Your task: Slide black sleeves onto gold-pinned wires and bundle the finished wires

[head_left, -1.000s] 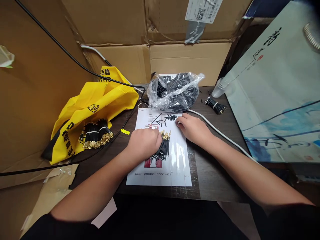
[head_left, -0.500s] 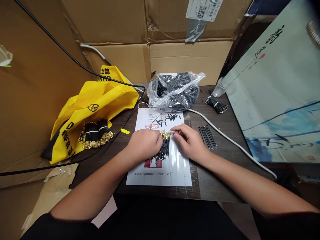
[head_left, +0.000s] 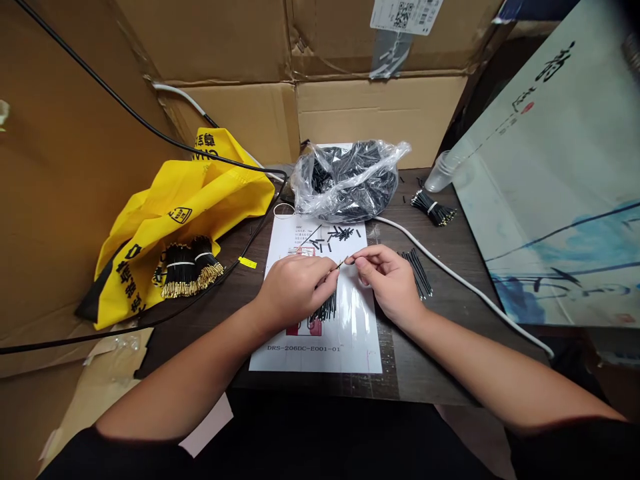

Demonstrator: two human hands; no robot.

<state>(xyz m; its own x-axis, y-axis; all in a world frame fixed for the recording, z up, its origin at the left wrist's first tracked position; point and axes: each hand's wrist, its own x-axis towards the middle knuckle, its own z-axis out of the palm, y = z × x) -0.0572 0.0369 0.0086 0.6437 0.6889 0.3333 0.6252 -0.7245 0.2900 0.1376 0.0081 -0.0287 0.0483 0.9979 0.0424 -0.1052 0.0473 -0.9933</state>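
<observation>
Both of my hands are raised over a white printed sheet (head_left: 345, 340) on a dark table. My left hand (head_left: 295, 290) and my right hand (head_left: 387, 280) pinch a thin gold-tipped wire (head_left: 337, 265) between their fingertips. Just below my left hand, a small bunch of black gold-tipped wires (head_left: 324, 310) lies on the sheet, partly hidden by that hand. Short black pieces (head_left: 341, 233) lie scattered near the sheet's far edge.
Beyond the sheet sits a clear plastic bag of black pieces (head_left: 347, 183). Banded gold-tipped bundles (head_left: 185, 270) rest on a yellow bag (head_left: 175, 213) at left. Loose wires (head_left: 415, 272), a banded bundle (head_left: 434, 208) and a white cable (head_left: 450, 267) lie at right.
A group of loose wires has appeared right of the sheet. My hands have risen from the bunch, now smaller, and pinch one wire between them.
</observation>
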